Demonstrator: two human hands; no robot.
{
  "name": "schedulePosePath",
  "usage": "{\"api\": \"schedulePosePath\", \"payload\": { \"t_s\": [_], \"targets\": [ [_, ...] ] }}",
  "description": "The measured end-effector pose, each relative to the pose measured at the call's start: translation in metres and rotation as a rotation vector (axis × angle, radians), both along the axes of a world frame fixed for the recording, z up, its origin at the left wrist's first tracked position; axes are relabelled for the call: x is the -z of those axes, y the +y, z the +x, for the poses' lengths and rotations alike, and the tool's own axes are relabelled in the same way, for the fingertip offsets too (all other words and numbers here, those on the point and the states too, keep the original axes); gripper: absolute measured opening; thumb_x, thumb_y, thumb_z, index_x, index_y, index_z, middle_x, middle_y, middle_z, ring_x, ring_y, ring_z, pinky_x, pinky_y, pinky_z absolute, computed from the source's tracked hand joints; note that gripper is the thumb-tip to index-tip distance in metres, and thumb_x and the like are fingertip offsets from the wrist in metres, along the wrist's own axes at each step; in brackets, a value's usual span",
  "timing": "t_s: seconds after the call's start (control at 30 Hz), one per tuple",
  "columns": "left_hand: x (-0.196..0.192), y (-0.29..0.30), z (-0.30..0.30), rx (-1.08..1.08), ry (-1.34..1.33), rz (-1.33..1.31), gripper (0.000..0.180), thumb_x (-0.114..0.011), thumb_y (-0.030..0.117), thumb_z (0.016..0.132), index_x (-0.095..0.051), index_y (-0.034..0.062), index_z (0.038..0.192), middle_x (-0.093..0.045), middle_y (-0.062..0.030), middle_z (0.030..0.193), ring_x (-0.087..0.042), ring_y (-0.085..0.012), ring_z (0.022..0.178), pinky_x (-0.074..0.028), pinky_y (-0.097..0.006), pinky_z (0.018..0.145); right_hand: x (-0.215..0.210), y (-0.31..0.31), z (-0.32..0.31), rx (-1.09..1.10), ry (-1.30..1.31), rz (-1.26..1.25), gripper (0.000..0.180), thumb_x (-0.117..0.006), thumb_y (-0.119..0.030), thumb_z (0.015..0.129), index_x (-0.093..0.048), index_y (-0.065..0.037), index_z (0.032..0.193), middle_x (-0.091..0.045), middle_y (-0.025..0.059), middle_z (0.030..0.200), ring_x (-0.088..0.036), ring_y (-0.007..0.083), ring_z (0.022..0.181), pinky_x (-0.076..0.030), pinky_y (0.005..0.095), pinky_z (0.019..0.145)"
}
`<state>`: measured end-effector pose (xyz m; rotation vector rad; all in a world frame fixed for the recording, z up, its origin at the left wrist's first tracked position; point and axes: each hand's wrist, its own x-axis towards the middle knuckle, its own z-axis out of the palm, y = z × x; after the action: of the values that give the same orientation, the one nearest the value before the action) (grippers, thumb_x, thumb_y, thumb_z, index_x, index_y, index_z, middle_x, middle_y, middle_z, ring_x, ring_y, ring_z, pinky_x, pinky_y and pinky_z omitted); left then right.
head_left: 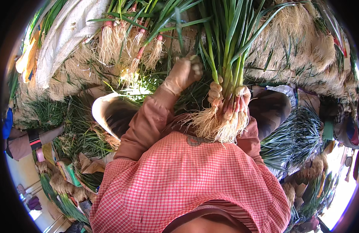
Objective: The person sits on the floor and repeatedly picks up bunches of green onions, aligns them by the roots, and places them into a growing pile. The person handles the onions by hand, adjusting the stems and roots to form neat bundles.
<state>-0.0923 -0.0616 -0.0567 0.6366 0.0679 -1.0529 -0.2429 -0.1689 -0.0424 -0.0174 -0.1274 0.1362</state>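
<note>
We cannot see the right hand's (230, 101) palm; the green onion bunch (226, 66) covers it. Bunch tops run off the upper edge. Left hand (184, 73) fingertips sink among leaves. A person's arm (28, 141) is cropped at the left rim.

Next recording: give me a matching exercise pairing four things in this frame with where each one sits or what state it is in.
Things:
1. left hand
2. right hand
3. bunch of green onions
4. white sack

Places or states:
A. lying at upper left, over piled onion roots
B. closed around a bunch just above its roots
C. held upright, pale roots hanging toward the checked shirt
D. gloved, raised among loose green stalks

Pairs: 1-D, 2-B, 3-C, 4-A
</note>
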Motion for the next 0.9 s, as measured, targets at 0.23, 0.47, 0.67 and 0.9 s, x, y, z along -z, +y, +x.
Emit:
{"api": "schedulePosePath", "payload": {
  "t_s": [0.23, 0.47, 0.67, 0.9],
  "targets": [
    [-0.03, -0.009, -0.021, -0.043, -0.833, 0.589, 0.043, -0.043, 0.044, 0.096, -0.06, 0.0047, 0.09, -0.057, -0.0074, 0.06, -0.052, -0.0151, 0.042, -0.04, -0.028, 0.038, 0.0, -0.001, -0.001, 0.046, 0.085, -0.216, 0.054, -0.062, -0.023, 0.068, -0.042, 0.0, 0.114, -0.048, 0.0181, 0.108, -0.049, 0.0283, 0.091, -0.044, 0.0415, 0.079],
    [0.002, -0.025, -0.016, 0.025, 0.271, 0.039, 0.018, -0.038, 0.016, 0.094, -0.049, 0.0063, 0.084, -0.05, -0.0041, 0.059, -0.043, -0.0151, 0.04, -0.03, -0.026, 0.031, 0.005, 0.006, 0.004, 0.058, -0.096, 0.076, 0.05, -0.061, -0.022, 0.068, -0.042, 0.002, 0.108, -0.047, 0.0115, 0.091, -0.046, 0.0196, 0.072, -0.044, 0.0335, 0.065],
    [0.011, 0.012, 0.022, 0.834, -1.428, 0.854, 0.032, -0.054, 0.029, 0.088, -0.061, -0.0014, 0.087, -0.065, -0.015, 0.078, -0.063, -0.0245, 0.065, -0.05, -0.036, 0.061, 0.011, 0.0, 0.005, 0.12, -0.089, -0.068, 0.054, -0.064, -0.025, 0.064, -0.044, -0.001, 0.109, -0.046, 0.0114, 0.094, -0.045, 0.0203, 0.077, -0.038, 0.0325, 0.068],
    [-0.059, 0.069, -0.028, 0.279, -1.476, 0.443, 0.032, -0.068, 0.03, 0.083, -0.062, 0.0074, 0.106, -0.065, -0.0114, 0.093, -0.064, -0.023, 0.078, -0.054, -0.029, 0.076, 0.015, 0.001, 0.01, 0.099, -0.062, -0.096, 0.058, -0.058, -0.023, 0.071, -0.044, 0.003, 0.121, -0.053, 0.0209, 0.109, -0.054, 0.0327, 0.096, -0.047, 0.0431, 0.084]
  ]
}}
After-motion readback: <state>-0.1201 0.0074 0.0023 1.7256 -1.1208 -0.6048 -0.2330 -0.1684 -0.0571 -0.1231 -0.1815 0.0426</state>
